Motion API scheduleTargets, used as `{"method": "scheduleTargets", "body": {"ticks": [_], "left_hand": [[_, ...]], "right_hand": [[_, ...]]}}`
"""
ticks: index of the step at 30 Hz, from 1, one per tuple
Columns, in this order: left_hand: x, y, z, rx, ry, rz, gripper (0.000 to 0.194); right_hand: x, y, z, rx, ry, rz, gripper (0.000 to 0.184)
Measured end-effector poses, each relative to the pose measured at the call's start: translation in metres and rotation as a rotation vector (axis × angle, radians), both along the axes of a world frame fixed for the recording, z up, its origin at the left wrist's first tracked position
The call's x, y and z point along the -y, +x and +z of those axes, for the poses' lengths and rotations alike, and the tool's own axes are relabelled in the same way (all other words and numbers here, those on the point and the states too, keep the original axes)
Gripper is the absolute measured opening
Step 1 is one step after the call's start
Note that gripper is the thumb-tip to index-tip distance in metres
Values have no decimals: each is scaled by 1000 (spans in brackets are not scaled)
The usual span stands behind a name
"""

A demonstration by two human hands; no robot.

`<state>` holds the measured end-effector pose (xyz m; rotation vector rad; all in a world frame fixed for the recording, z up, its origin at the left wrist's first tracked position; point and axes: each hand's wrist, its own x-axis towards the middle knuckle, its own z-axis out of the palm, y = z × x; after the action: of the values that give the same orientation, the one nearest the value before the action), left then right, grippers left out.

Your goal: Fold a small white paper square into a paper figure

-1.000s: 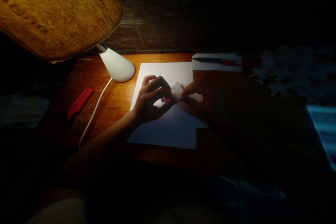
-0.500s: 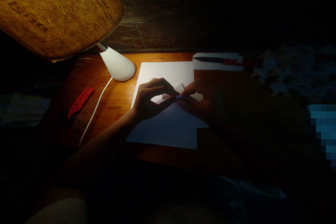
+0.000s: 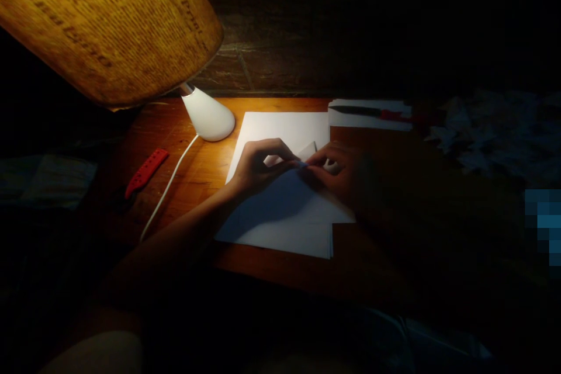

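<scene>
From where I stood, the person's two hands met over the middle of the counter point(image 3: 193, 178), fingertips nearly touching. The left hand point(image 3: 256, 166) had its thumb and finger pinched on a small paper piece point(image 3: 308, 153), and the right hand point(image 3: 344, 172) pinched it from the three o'clock side, so the grip of each was closed on it. Its pale corner poked up behind the fingertips toward one o'clock; the fingers hid much of the rest. Beneath lay large white sheets point(image 3: 280, 236), shadowed on the six o'clock side; I couldn't tell whether the hands rested on them. Taking the fingertips as the clock's centre, a lamp's white base point(image 3: 209, 117) stood at ten, its printed shade point(image 3: 131, 29) leaning in above. The white cord point(image 3: 169, 184) curved down toward eight. At nine lay a red-handled tool point(image 3: 146, 174), its darker end lost in shadow. At two, a knife with a red handle point(image 3: 392, 115) lay across a smaller paper stack point(image 3: 363, 121). Farther off, near three, sat a dim heap of pale, pointed paper shapes point(image 3: 482, 134).
</scene>
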<state>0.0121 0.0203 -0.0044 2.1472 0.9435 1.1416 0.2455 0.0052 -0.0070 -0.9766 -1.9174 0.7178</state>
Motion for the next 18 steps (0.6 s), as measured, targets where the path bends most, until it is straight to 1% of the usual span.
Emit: {"method": "scheduleTargets", "body": {"ticks": [4, 8, 11, 14, 16, 18], "left_hand": [[1, 1, 3, 8, 10, 7, 31], [2, 2, 6, 9, 30, -1, 32], [4, 3, 10, -1, 64, -46, 29], [6, 4, 12, -19, 94, -72, 24], [7, 5, 12, -4, 95, -70, 20], [6, 5, 12, 16, 86, -71, 16]], "right_hand": [[0, -2, 0, 6, -6, -8, 11], [-3, -4, -5, -33, 31, -9, 12], [-4, -5, -10, -91, 62, 43, 10], [-4, -5, -10, -109, 58, 89, 8], [-4, -4, -7, -110, 31, 92, 6], [-4, -3, -4, -117, 7, 54, 8]]}}
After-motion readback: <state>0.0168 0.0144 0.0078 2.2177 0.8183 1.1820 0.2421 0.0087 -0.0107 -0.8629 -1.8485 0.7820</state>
